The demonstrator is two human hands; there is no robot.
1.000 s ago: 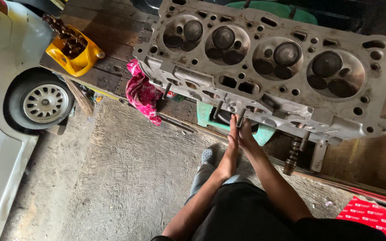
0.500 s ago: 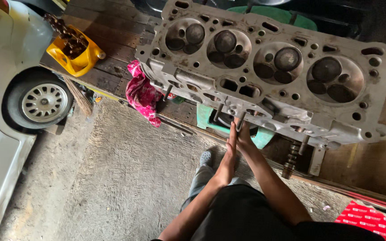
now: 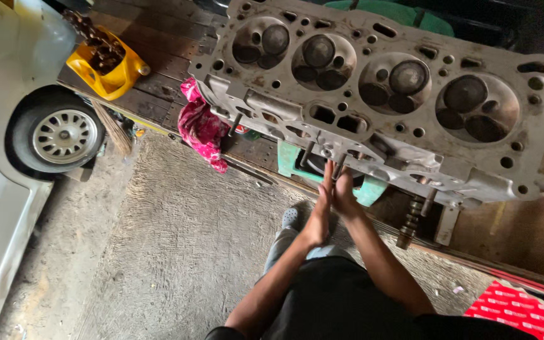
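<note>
**Pressing two palms together under the cylinder head**

Pressing against each other, the left hand and the right hand stand flat, palm to palm, fingers stretched upward; whether something thin is rolled between them I cannot tell. The fingertips reach the lower edge of the cylinder head, just below a short stud that sticks out of it. The cylinder head lies on the wooden counter, chambers facing up, directly above the hands and touching or almost touching them.

I judge that the head could tip toward the person, because its lower edge hangs over the counter edge. Left of the cylinder head a pink rag hangs down, farther left stands a yellow container, and below that a car wheel.
</note>
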